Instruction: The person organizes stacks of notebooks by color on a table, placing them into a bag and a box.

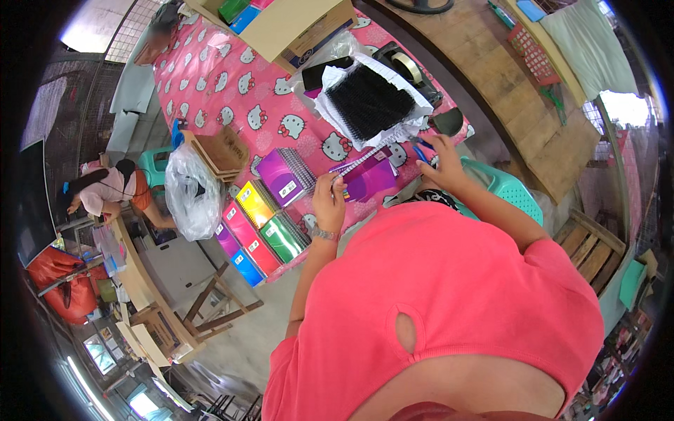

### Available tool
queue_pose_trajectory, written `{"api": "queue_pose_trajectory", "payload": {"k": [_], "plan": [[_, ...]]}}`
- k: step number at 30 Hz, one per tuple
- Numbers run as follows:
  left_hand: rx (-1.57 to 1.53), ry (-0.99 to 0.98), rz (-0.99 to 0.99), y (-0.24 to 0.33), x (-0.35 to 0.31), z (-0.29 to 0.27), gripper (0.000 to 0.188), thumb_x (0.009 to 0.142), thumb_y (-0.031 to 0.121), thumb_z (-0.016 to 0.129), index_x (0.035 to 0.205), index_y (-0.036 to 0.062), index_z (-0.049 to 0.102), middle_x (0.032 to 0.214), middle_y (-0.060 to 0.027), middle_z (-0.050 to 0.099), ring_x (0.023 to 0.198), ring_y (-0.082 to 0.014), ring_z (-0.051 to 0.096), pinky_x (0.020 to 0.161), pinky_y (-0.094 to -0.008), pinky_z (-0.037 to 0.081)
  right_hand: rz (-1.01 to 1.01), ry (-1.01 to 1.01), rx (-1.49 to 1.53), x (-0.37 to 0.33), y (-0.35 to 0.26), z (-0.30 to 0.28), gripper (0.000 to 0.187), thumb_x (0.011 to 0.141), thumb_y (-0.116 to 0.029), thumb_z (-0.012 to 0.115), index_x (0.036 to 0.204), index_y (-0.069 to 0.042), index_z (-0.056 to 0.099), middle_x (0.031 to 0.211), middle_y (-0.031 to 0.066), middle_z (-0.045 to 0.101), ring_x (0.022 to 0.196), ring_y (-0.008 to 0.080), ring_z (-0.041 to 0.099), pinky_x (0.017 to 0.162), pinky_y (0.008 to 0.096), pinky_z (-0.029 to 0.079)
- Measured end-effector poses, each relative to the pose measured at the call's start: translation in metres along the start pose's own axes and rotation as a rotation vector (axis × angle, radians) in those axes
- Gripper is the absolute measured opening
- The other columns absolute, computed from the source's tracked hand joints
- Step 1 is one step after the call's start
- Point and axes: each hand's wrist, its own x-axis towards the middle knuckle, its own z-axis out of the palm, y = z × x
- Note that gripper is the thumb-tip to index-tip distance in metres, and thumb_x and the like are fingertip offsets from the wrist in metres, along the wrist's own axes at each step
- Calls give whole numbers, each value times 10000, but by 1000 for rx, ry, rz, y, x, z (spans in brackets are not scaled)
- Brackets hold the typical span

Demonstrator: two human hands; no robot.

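Observation:
A purple spiral notebook [371,181] lies near the table's front edge, its coil running along the far side. My left hand [328,205] is closed at the left end of that coil, pinching the notebook there. At the coil's other end, my right hand [445,163] grips a small blue-handled hand tool, apparently pliers [421,150]; its tip is too small to make out. Just beyond the notebook, a pile of black binding coils [371,102] rests on crumpled white paper [335,125]. Left of my left hand stand stacks of spiral notebooks [282,177] in purple, yellow, green, red, pink and blue.
The table wears a pink patterned cloth [232,91]. On it are a cardboard box [298,31], a tape dispenser [407,69] and a brown open carton [219,153]. A clear plastic bag [191,193] hangs at the left edge. A green stool [505,188] stands right. Another person [116,189] bends at far left.

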Motion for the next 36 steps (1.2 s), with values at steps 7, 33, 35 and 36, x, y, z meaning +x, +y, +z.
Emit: {"api": "queue_pose_trajectory", "payload": {"k": [7, 33, 35, 36], "plan": [[-65, 45, -39, -2, 0, 4, 134, 933, 58, 596, 1046, 0, 553, 876, -103, 634, 731, -141, 657, 641, -257, 515, -447, -129, 174, 18, -86, -14, 591, 720, -273, 757, 1232, -61, 554, 1195, 172, 542, 1095, 359, 522, 932, 430, 451], [293, 140, 226, -1, 4, -9, 136, 856, 18, 622, 991, 16, 633, 881, -95, 652, 758, -197, 656, 669, -309, 512, 395, -873, 889, 39, -105, 16, 357, 905, -186, 617, 1209, -4, 577, 972, 94, 638, 857, 165, 647, 755, 295, 521], [-99, 158, -128, -3, 0, -19, 122, 885, 52, 630, 992, -5, 612, 961, -129, 655, 750, -199, 663, 690, -337, 532, 167, -667, 702, 37, -98, 2, 385, 861, -217, 652, 1184, -15, 595, 980, 108, 644, 896, 201, 644, 787, 332, 516], [-388, 303, -313, 3, 0, -28, 107, 925, 79, 612, 980, -13, 603, 938, -99, 649, 701, -144, 650, 664, -294, 546, -47, -447, 512, 36, -91, -5, 413, 818, -248, 687, 1158, -26, 613, 989, 122, 649, 936, 238, 641, 819, 369, 511]]}}
